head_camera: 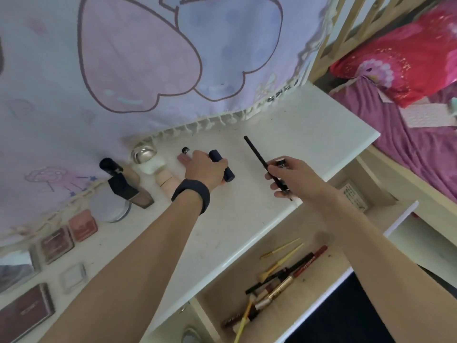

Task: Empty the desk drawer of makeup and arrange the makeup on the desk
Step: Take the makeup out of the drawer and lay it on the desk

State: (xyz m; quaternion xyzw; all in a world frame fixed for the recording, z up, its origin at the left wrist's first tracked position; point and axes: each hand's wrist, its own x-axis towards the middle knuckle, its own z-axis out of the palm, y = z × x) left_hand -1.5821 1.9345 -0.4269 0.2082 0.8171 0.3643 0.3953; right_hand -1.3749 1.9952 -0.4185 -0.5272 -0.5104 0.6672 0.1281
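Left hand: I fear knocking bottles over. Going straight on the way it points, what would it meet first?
The left hand, gripping a dark blue tube, has only bare desk ahead, then probably the cloth's fringe; depth is unclear.

Just one camera, worn on the person's head, wide-angle, looking forward and down. It sits close over the desk (284, 134), with both forearms coming in from 6 o'clock and the left hand (205, 169) and right hand (284, 177) near mid-frame. The view is rolled, so the desk runs from 8 to 2 o'clock. The open drawer (217, 303) is at 5, the bed (420, 149) at 3, and a hanging cloth (123, 70) fills 12.
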